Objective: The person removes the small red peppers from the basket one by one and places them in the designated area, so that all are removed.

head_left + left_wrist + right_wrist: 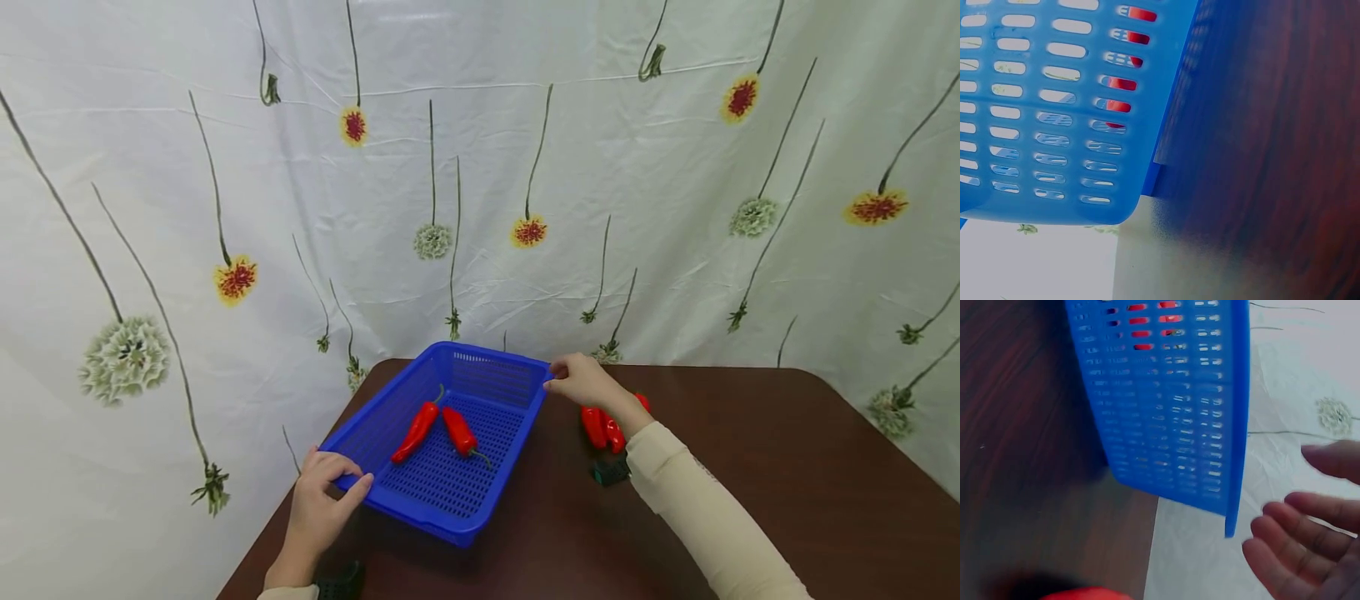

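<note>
A blue slotted plastic basket (pixel 491 500) sits low over the dark table, its slotted side wall (pixel 1085 75) showing in the left wrist view. Two red chili peppers (pixel 417 432) with green stems lie on its floor. At the basket's near left corner my left hand (pixel 318 500) has the rim between thumb and fingers; the left wrist view does not include this hand. My right hand (pixel 588 383) is by the far right corner. In the right wrist view its fingers (pixel 1291 544) and thumb are spread, a small gap away from the basket's rim.
Several more red peppers (pixel 594 427) lie on the brown table (pixel 750 467) right of the basket, partly behind my right forearm. A white curtain (pixel 480 275) with flower prints hangs behind the table and along its left side. Dark wrist devices (pixel 611 471) sit below both hands.
</note>
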Available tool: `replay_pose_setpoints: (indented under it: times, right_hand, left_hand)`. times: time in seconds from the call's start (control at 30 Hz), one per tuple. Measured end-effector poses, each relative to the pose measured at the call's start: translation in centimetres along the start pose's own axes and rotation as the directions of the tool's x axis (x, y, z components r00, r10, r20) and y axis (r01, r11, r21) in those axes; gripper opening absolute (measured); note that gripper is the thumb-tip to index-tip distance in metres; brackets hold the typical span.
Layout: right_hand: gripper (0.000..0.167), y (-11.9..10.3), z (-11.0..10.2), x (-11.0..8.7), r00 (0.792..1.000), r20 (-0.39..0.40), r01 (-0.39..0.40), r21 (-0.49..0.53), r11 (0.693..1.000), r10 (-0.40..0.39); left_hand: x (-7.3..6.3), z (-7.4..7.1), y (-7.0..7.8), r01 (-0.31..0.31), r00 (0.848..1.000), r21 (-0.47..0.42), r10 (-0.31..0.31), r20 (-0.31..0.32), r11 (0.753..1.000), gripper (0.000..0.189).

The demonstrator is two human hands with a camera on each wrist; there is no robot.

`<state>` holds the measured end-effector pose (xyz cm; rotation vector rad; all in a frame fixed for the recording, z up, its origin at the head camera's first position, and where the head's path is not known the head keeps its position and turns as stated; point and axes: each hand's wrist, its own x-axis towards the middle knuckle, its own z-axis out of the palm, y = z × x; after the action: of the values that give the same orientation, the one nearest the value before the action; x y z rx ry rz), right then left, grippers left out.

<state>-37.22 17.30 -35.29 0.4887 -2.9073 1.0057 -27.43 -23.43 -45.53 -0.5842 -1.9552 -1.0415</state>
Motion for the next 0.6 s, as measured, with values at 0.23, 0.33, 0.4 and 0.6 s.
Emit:
replay_pose_setpoints:
  times: [0.23,0.33,0.4,0.6]
  right_hand:
    - [0.048,-1.9,-0.5,1.4,0.985,0.152,0.074,0.044,0.996,-0.08]
    - [0.049,-2.3,-0.5,2.1,0.97,0.221,0.089,0.087,0.992,-0.106]
    - [0.048,-2.6,-0.5,2.5,0.957,0.268,0.079,0.127,0.989,-0.111]
    - [0.041,-3.9,-0.4,3.7,0.917,0.385,0.041,0.163,0.986,-0.102]
  left_hand:
    - [0.1,0.1,0.1,-0.007,1.0,0.0,0.007,-0.006,1.0,0.031]
    - [0.2,0.1,0.0,-0.014,1.0,-0.004,0.014,-0.008,1.0,0.031]
    - [0.1,0.1,0.0,-0.01,1.0,-0.004,0.01,-0.005,1.0,0.031]
    - [0.0,0.0,0.1,0.016,1.0,0.008,-0.016,0.01,1.0,0.033]
